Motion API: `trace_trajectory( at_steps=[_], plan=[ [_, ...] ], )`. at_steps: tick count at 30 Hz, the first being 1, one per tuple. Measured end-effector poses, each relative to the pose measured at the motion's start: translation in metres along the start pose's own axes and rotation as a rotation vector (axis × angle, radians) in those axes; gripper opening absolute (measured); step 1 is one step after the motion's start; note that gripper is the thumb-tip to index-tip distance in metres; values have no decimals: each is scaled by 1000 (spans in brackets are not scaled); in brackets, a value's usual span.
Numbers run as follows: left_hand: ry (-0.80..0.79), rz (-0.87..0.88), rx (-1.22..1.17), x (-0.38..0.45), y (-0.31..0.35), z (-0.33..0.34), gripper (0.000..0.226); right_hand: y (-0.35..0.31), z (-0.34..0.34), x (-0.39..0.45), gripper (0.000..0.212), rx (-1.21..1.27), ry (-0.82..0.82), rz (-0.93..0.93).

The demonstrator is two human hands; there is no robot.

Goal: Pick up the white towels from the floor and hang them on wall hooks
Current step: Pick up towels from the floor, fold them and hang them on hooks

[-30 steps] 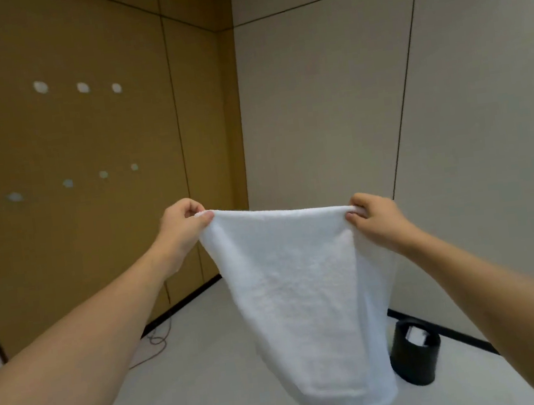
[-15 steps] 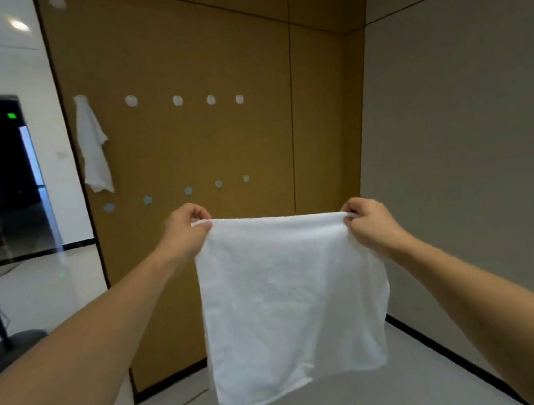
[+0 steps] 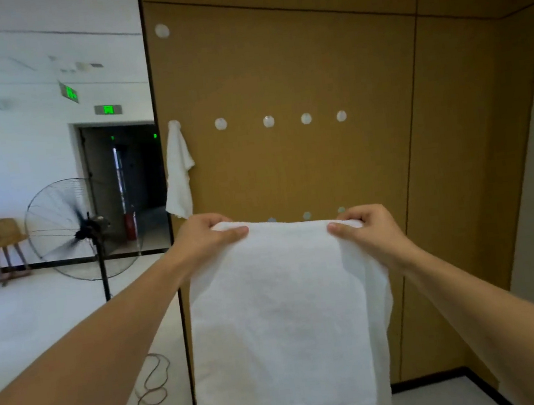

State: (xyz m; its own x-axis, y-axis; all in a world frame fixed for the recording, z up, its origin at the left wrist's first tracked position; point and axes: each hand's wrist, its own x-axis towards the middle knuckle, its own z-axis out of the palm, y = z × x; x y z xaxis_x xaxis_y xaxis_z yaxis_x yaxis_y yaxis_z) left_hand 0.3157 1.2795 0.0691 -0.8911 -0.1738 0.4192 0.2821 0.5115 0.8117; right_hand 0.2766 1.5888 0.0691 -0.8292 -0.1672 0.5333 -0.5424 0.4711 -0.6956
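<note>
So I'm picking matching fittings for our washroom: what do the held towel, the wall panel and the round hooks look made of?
Held towel: soft white terry-like cloth, with a fuzzy nap and limp drape.
Wall panel: matte ochre board, laminate or fabric-faced; its fine even texture and thin dark seams leave that open.
Round hooks: pale, slightly glossy discs, probably plastic, though too small to be sure.

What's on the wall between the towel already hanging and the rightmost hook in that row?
In the head view, three bare round hooks sit between the hung towel and the rightmost hook; nothing hangs on them.
</note>
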Motion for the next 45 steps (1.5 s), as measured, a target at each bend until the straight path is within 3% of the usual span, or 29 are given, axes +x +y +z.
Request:
trace_trajectory(
  at_steps=[7, 12, 16, 22, 26, 28, 31, 34, 39, 45],
  plan=[
    [212, 19, 170, 102, -52, -15, 22, 32, 91, 128, 28, -209, 16, -97],
    [216, 78, 483, 199, -97, -43, 25, 41, 160, 224, 24, -343, 22, -154],
    [233, 110, 583, 280, -120, -63, 23, 36, 200, 302, 20, -396, 49, -214],
    [309, 319, 466, 378, -137, -92, 13, 38, 227, 392, 11, -541, 145, -544],
    [388, 523, 521, 432, -143, -91, 25, 36, 242, 444, 32, -705, 144, -805],
    [380, 594, 670, 462, -145, -92, 31, 38, 249, 474, 37, -797, 164, -882],
    [338, 712, 1130, 506, -149, -93, 38, 43, 258, 528, 45, -955, 156, -845],
    [392, 737, 1337, 550, -148, -91, 41, 46, 264, 582, 48, -1019, 190, -806],
    [464, 660, 1474, 631, -134, -88, 41, 47, 273, 679, 45, -979, 242, -779],
    [560, 567, 1414, 707, -114, -84, 36, 36, 292, 777, 43, -930, 394, -760]
  ],
)
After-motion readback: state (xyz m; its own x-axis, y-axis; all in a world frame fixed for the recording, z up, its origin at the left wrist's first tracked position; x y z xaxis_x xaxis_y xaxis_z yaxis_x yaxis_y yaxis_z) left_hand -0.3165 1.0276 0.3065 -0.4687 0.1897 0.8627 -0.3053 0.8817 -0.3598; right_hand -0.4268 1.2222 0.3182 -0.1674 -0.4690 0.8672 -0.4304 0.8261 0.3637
